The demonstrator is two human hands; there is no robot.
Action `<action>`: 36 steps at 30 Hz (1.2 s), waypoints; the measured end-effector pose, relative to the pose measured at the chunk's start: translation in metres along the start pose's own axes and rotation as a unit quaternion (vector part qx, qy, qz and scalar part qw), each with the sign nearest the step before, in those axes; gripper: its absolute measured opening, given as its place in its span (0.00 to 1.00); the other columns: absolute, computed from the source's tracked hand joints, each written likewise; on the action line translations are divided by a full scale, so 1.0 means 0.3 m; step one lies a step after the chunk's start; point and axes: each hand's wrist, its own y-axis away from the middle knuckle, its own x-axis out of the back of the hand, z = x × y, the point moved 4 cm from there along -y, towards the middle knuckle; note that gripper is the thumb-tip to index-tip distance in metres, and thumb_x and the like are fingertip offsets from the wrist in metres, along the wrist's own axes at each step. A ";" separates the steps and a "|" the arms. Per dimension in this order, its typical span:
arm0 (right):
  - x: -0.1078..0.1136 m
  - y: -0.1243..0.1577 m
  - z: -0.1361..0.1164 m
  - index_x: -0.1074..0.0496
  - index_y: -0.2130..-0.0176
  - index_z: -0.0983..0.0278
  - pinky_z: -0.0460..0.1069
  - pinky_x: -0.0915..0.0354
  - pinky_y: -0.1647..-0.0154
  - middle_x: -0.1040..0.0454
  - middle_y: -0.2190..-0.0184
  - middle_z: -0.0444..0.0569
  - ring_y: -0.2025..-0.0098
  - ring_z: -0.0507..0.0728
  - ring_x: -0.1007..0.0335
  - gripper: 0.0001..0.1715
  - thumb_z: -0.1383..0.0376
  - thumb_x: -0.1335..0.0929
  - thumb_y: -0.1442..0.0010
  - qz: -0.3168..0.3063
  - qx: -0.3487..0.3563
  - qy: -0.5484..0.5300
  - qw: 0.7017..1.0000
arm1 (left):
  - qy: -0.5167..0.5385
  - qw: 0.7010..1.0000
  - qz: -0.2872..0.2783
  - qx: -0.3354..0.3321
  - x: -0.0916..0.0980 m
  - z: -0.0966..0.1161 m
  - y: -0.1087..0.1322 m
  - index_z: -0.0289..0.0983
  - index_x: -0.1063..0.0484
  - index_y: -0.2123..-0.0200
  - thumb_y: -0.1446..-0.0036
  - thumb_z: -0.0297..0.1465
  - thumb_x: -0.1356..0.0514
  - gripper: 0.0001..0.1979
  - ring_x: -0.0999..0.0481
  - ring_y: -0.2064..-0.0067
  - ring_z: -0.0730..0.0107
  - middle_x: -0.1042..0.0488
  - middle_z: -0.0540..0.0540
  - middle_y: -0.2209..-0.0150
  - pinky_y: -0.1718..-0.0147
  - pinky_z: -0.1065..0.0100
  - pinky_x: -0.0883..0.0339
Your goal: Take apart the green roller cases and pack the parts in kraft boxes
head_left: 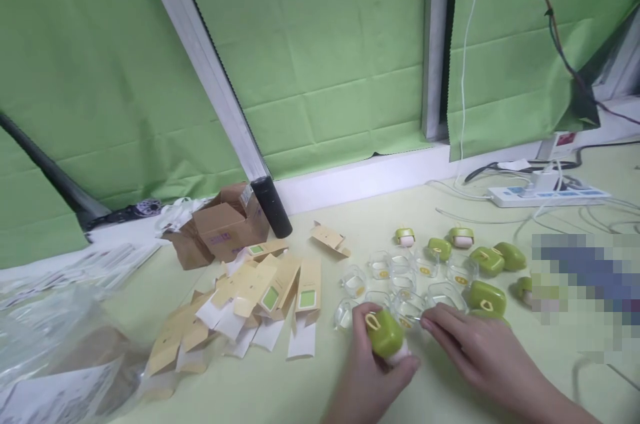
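My left hand (376,371) grips a rounded green case (386,333) with a small yellow loop on top and a white-pink lower part. Just to its right, my right hand (465,341) is closed in a pinch; a thin, pale tip shows at its fingertips, but what it belongs to is unclear. Those fingertips are beside a clear plastic cup (407,306) with an orange sticker. Several similar clear cups (403,267) stand behind both hands. More green cases (487,297) lie to the right, some with the yellow loop, others with a pinkish part (463,241) showing.
Flattened and folded card boxes (270,287) are piled at the left. Behind them stand an open brown carton (230,221) and a black cylinder (271,206). Plastic wrapping (55,331) covers the near left. A white power strip (550,196) with cables lies at the back right.
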 end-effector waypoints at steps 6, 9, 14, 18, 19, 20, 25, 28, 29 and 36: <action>0.004 0.002 0.022 0.32 0.63 0.59 0.47 0.42 0.77 0.26 0.71 0.45 0.74 0.55 0.27 0.17 0.63 0.46 0.32 0.008 -0.012 0.015 1.000 | -0.358 0.926 0.067 -0.101 0.009 0.003 0.003 0.42 0.32 0.57 0.52 0.33 0.37 0.17 0.28 0.62 0.57 0.29 0.43 0.56 0.63 0.63 0.41; 0.020 -0.003 0.017 0.32 0.63 0.60 0.47 0.41 0.75 0.26 0.70 0.45 0.72 0.54 0.27 0.17 0.62 0.46 0.32 0.016 -0.029 -0.017 0.999 | -0.311 0.935 0.106 -0.135 0.019 0.046 0.005 0.41 0.32 0.56 0.52 0.36 0.35 0.19 0.29 0.56 0.54 0.29 0.42 0.56 0.57 0.61 0.41; 0.073 -0.042 -0.025 0.31 0.63 0.60 0.45 0.42 0.75 0.31 0.76 0.42 0.77 0.52 0.34 0.15 0.56 0.41 0.35 0.012 -0.056 -0.108 0.993 | 0.018 0.990 0.123 -0.074 0.059 0.097 -0.001 0.38 0.36 0.58 0.51 0.45 0.37 0.23 0.29 0.69 0.67 0.29 0.45 0.63 0.70 0.66 0.38; 0.062 -0.088 -0.104 0.27 0.69 0.59 0.44 0.46 0.77 0.34 0.80 0.40 0.78 0.50 0.40 0.13 0.56 0.36 0.39 -0.050 -0.051 -0.174 0.982 | 0.246 0.968 0.033 -0.019 0.026 0.080 -0.002 0.45 0.44 0.49 0.54 0.44 0.34 0.32 0.26 0.69 0.69 0.28 0.47 0.62 0.70 0.68 0.38; 0.051 -0.096 -0.123 0.28 0.71 0.60 0.44 0.47 0.76 0.34 0.80 0.40 0.78 0.50 0.41 0.13 0.59 0.36 0.39 -0.061 -0.055 -0.188 0.979 | 0.253 0.967 0.026 -0.024 0.019 0.069 0.000 0.46 0.46 0.47 0.55 0.43 0.33 0.35 0.26 0.67 0.68 0.28 0.48 0.62 0.68 0.68 0.37; 0.039 -0.103 -0.139 0.28 0.73 0.61 0.43 0.47 0.76 0.34 0.81 0.40 0.78 0.49 0.41 0.12 0.62 0.36 0.40 -0.068 -0.060 -0.198 0.976 | 0.244 0.969 0.016 -0.030 0.010 0.056 0.002 0.46 0.46 0.47 0.55 0.43 0.33 0.35 0.26 0.67 0.69 0.28 0.48 0.63 0.67 0.68 0.37; -0.023 -0.099 -0.169 0.37 0.81 0.64 0.43 0.52 0.77 0.44 0.83 0.37 0.79 0.47 0.49 0.14 0.70 0.36 0.46 -0.084 -0.072 -0.249 0.962 | 0.151 0.984 -0.011 -0.098 -0.008 0.002 0.015 0.43 0.42 0.52 0.48 0.49 0.40 0.26 0.30 0.68 0.73 0.31 0.49 0.64 0.68 0.70 0.39; -0.043 -0.085 -0.151 0.39 0.83 0.64 0.43 0.53 0.78 0.48 0.83 0.36 0.79 0.47 0.51 0.12 0.73 0.36 0.51 -0.080 -0.085 -0.275 0.954 | 0.126 0.984 -0.018 -0.128 -0.010 0.012 0.023 0.43 0.41 0.54 0.49 0.49 0.39 0.25 0.29 0.64 0.71 0.33 0.49 0.62 0.64 0.69 0.39; -0.049 -0.082 -0.142 0.40 0.83 0.64 0.43 0.54 0.78 0.49 0.84 0.35 0.79 0.47 0.52 0.11 0.74 0.35 0.54 -0.080 -0.100 -0.284 0.950 | 0.120 0.984 -0.032 -0.126 -0.015 0.020 0.025 0.43 0.41 0.55 0.49 0.49 0.39 0.24 0.28 0.64 0.71 0.32 0.49 0.63 0.63 0.68 0.39; -0.082 -0.080 -0.128 0.34 0.78 0.64 0.42 0.55 0.80 0.49 0.84 0.33 0.80 0.46 0.56 0.06 0.73 0.33 0.61 -0.060 -0.161 -0.378 0.910 | 0.093 0.991 0.013 -0.091 -0.012 0.085 0.020 0.39 0.33 0.65 0.64 0.47 0.30 0.26 0.29 0.69 0.69 0.29 0.51 0.71 0.69 0.69 0.39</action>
